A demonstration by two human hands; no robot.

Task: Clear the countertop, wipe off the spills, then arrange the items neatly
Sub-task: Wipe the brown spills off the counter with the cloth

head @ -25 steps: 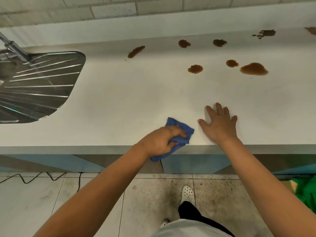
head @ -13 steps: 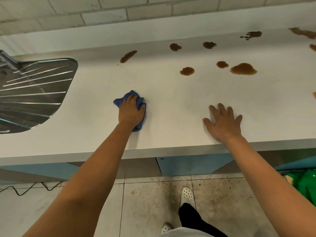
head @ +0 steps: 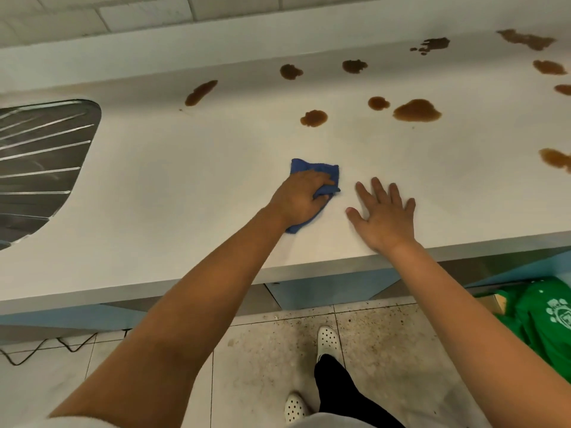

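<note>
My left hand (head: 301, 199) grips a crumpled blue cloth (head: 312, 170) and presses it on the white countertop (head: 185, 186) near the front middle. Just to its right my right hand (head: 384, 214) lies flat on the counter with fingers spread and holds nothing. Several brown spills lie farther back: a streak (head: 200, 92), a blot (head: 313, 118), a large puddle (head: 417, 110) and more toward the right edge (head: 556, 159). None of the spills touches the cloth.
A steel drainboard with ridges (head: 40, 168) is set into the counter at the left. The counter's front edge (head: 340, 267) runs below my wrists. A green bag (head: 543, 322) sits on the tiled floor at the right. A cable (head: 46, 350) lies on the floor, left.
My left hand swept the cloth from the front edge out to the left, then back right, ending beside my right hand. The right hand stayed flat in place.
</note>
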